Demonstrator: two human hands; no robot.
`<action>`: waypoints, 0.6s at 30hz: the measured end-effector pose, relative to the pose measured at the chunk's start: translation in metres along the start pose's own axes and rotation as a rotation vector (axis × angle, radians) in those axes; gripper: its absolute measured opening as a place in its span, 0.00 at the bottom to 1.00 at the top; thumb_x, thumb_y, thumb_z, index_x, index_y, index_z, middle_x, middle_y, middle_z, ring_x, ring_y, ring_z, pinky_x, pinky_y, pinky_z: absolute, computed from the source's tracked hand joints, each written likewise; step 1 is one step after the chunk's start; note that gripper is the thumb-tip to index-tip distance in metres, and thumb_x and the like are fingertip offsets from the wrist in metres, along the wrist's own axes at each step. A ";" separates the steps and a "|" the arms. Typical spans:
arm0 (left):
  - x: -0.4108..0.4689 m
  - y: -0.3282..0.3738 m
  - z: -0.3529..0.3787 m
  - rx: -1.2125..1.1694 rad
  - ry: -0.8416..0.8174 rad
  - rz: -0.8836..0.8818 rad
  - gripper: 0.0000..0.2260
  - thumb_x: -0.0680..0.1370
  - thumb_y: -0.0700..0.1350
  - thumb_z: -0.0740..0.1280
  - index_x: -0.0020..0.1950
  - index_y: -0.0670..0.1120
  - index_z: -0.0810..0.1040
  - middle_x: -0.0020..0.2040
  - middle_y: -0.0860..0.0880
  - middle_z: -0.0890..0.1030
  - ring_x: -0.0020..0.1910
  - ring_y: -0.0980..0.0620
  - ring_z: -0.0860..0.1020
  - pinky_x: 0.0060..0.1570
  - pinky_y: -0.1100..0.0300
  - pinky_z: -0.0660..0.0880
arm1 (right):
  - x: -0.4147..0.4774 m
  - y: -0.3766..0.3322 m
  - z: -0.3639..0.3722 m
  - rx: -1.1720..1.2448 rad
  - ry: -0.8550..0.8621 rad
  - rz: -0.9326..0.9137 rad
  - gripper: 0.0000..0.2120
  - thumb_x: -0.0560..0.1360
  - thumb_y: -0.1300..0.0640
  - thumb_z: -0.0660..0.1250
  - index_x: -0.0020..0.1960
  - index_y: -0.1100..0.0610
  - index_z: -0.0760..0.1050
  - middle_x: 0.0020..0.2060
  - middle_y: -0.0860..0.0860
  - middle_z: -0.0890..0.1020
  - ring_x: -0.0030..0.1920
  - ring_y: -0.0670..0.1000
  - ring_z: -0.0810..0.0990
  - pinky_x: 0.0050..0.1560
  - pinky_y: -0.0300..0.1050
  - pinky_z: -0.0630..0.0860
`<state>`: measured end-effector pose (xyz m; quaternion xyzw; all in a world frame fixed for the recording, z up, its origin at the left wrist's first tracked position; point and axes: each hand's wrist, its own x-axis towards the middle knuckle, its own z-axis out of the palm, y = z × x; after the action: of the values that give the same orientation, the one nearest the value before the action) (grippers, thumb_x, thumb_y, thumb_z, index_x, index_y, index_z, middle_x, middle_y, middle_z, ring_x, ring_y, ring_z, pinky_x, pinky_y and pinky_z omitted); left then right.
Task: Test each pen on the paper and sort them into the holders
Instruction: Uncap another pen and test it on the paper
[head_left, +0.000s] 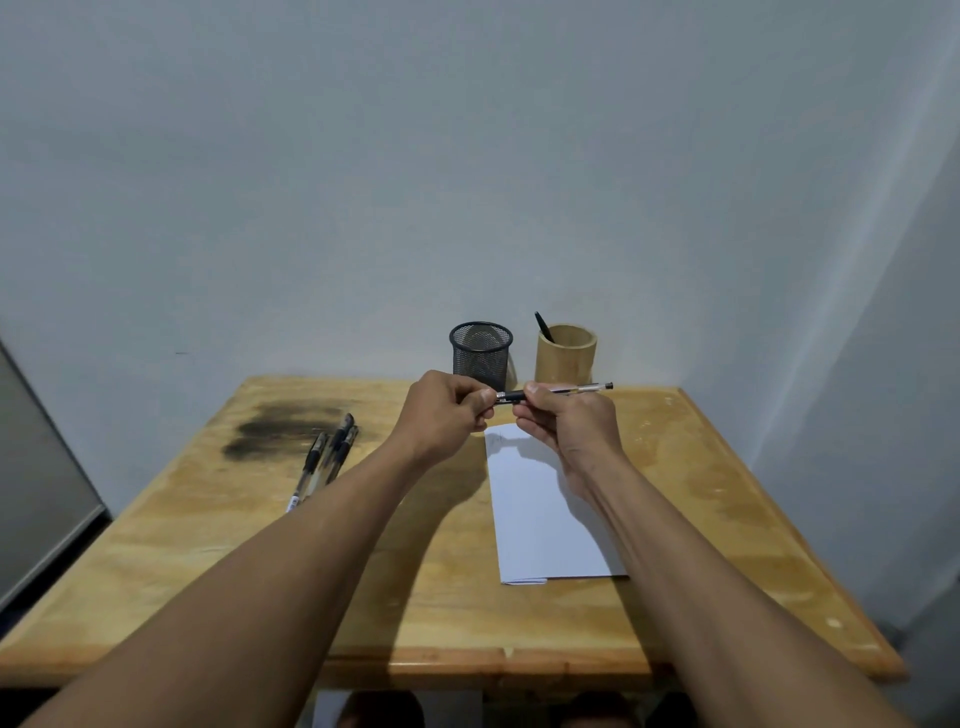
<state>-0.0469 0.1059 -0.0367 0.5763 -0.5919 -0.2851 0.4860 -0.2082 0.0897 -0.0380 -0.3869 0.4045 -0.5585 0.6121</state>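
Note:
My right hand (563, 423) grips a clear pen with a black grip (576, 389), held level above the table. My left hand (447, 408) pinches the pen's left end, where its cap or tip is; which one is hidden by the fingers. A white sheet of paper (540, 519) lies below my right hand, with a faint mark near its top. Three more pens (324, 460) lie side by side on the table's left. At the back stand a black mesh holder (480, 356) and a bamboo holder (566, 356), with one black pen (543, 327) sticking out of the bamboo one.
The wooden table (415, 597) has a dark scorch-like stain (285, 428) at its back left. A pale wall rises right behind the holders. A grey panel (36, 478) stands off the table's left edge.

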 end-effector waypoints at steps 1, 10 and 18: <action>0.000 -0.001 0.000 0.001 0.002 -0.003 0.10 0.80 0.40 0.67 0.44 0.37 0.84 0.32 0.49 0.80 0.34 0.52 0.79 0.53 0.44 0.81 | 0.000 0.000 0.001 -0.010 0.008 0.005 0.04 0.76 0.66 0.72 0.49 0.68 0.81 0.35 0.59 0.84 0.31 0.49 0.85 0.38 0.40 0.84; -0.001 -0.002 -0.003 -0.114 -0.032 -0.068 0.10 0.81 0.38 0.66 0.44 0.35 0.83 0.32 0.48 0.77 0.31 0.52 0.73 0.52 0.46 0.82 | 0.000 0.005 0.004 -0.132 0.023 -0.125 0.04 0.76 0.66 0.72 0.42 0.62 0.82 0.35 0.56 0.84 0.33 0.48 0.84 0.40 0.39 0.83; 0.002 -0.004 -0.016 -0.045 -0.028 -0.017 0.10 0.80 0.41 0.68 0.40 0.45 0.84 0.34 0.49 0.80 0.34 0.52 0.78 0.51 0.47 0.82 | -0.001 0.007 0.010 -0.119 -0.074 -0.141 0.04 0.77 0.64 0.72 0.43 0.60 0.81 0.38 0.55 0.84 0.39 0.49 0.84 0.43 0.42 0.82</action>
<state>-0.0305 0.1069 -0.0336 0.5662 -0.5871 -0.3105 0.4883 -0.1961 0.0917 -0.0402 -0.4702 0.3860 -0.5606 0.5619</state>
